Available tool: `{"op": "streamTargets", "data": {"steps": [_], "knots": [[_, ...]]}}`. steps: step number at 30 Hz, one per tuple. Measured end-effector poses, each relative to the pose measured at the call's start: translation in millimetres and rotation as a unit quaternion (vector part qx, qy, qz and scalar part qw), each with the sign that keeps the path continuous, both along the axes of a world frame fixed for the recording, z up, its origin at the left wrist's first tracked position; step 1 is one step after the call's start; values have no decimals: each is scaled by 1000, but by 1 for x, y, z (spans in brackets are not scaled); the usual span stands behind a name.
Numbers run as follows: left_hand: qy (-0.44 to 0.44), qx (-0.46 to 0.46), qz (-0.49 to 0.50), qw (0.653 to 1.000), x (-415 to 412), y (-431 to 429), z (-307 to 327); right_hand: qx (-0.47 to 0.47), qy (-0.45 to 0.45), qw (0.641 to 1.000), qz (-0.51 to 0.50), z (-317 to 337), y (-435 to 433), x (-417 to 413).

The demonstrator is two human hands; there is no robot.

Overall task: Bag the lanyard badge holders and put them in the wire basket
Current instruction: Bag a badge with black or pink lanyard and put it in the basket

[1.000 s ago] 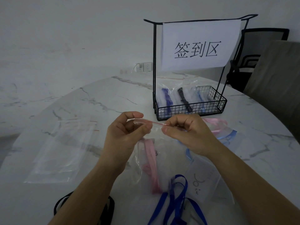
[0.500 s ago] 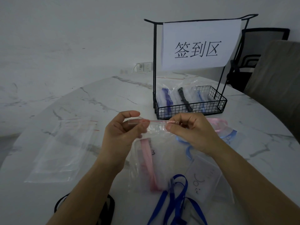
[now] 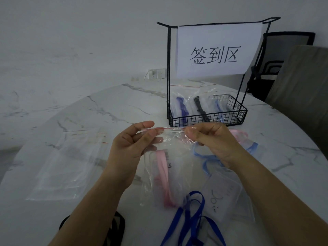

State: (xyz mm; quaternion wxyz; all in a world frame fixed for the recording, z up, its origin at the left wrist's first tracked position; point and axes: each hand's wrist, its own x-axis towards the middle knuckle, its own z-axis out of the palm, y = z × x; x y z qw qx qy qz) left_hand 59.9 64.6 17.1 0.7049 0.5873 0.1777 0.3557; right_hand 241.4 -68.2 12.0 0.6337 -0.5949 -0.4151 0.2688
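Note:
A clear zip bag (image 3: 179, 166) hangs between my hands over the table, with a pink lanyard badge holder (image 3: 164, 176) inside it. My left hand (image 3: 131, 148) pinches the left end of the bag's red-lined zip strip. My right hand (image 3: 211, 141) pinches the same strip further right. The black wire basket (image 3: 207, 119) stands just beyond my hands and holds several bagged lanyards in blue and black.
Empty clear bags (image 3: 71, 164) lie flat at the left. Loose lanyards lie on the marble table (image 3: 106, 107): dark blue (image 3: 193, 215) at the front, light blue (image 3: 204, 155) and pink (image 3: 237, 135) under my right hand, black (image 3: 115, 228) at the bottom edge. A paper sign (image 3: 216, 50) hangs above the basket. Chairs (image 3: 284, 64) stand at the right.
My hands have drawn apart along the zip strip, the right one sliding to the right. The bag now hangs more spread out with the pink lanyard lower in it.

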Motion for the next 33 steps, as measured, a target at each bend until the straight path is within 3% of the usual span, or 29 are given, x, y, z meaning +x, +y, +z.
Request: {"op": "streamTargets", "data": {"steps": [4, 8, 17, 22, 25, 33], "knots": [[-2, 6, 8, 1000, 0, 0, 1, 21, -46, 998, -36, 0, 3, -1], [-5, -1, -7, 1000, 0, -2, 2, 43, -17, 998, -31, 3, 1, -5], [16, 52, 17, 998, 3, -8, 2, 11, -59, 998, -16, 4, 6, -21], [-9, 18, 42, 999, 2, -6, 3, 36, -39, 998, -20, 3, 8, -19], [-19, -9, 32, 999, 1, -4, 2, 5, -2, 1000, -7, 1, 7, -14], [-47, -80, 32, 995, 1, 6, -2, -24, -42, 998, -39, -9, 7, -5]]}}
